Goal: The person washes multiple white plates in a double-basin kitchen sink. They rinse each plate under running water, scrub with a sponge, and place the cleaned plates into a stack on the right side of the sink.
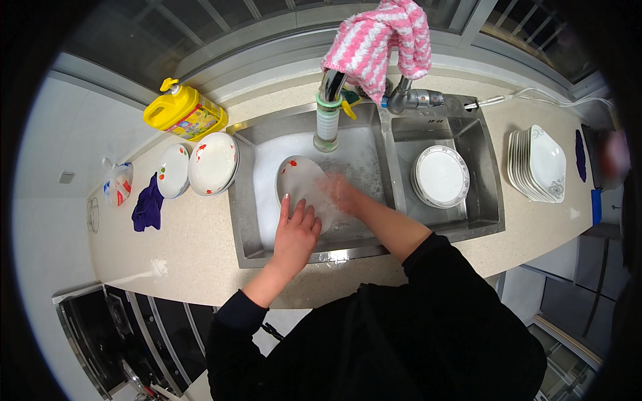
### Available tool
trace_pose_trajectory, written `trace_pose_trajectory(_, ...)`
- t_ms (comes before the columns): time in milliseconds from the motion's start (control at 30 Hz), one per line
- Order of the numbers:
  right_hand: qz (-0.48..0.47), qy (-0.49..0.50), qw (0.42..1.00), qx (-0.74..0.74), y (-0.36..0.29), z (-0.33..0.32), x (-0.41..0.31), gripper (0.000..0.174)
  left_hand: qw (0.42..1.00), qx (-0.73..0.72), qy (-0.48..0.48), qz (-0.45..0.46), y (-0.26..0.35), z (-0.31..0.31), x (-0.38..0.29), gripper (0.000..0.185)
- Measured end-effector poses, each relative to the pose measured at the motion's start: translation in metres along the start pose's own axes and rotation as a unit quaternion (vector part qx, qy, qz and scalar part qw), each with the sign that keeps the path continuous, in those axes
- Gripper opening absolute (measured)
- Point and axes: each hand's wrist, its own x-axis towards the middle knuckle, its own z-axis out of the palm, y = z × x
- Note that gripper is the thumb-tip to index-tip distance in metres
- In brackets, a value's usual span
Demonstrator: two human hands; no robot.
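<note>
In the large left sink basin [245,220], a white plate [304,184] with red decoration lies tilted in foamy water. My left hand [299,231] holds its near rim, the fingers spread over the edge. At the plate's right side is my right hand [339,193], blurred and partly hidden by splashing water; whether its fingers close on anything is unclear. The tap's ribbed spout [328,125] points down just beyond the plate. Murky water hides the plate's right part.
Stacked round plates [441,176] stand in the right basin. Squarish dishes [544,163] are stacked on the right counter. Left of the sink are decorated dishes [213,163], a yellow detergent bottle [188,113] and a purple cloth [148,204]. A pink-striped cloth [378,45] drapes over the tap.
</note>
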Motion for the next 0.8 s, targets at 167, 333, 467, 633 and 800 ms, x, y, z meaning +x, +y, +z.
trace_pose_trajectory(167,0.093,-0.128,0.986,0.045,-0.025,0.017,-0.003,0.035,0.996,0.066,0.001,0.053,-0.003,-0.02,0.003,0.006)
trace_pose_trajectory(333,0.156,-0.192,0.941,0.232,-0.017,0.001,0.019,0.054,0.972,-0.167,0.068,-0.151,-0.021,-0.02,0.003,0.012)
trace_pose_trajectory(467,0.208,-0.067,0.965,0.146,0.024,-0.035,0.043,0.059,0.783,-0.492,0.097,-0.368,-0.048,0.008,-0.009,0.017)
trace_pose_trajectory(633,0.242,0.228,0.943,0.029,0.107,-0.132,0.068,0.041,0.517,-0.689,0.146,-0.487,-0.058,0.061,-0.026,0.014)
trace_pose_trajectory(800,0.149,0.456,0.874,0.071,0.132,-0.171,0.072,0.035,0.416,-0.72,0.096,-0.547,-0.057,0.071,-0.027,0.014)
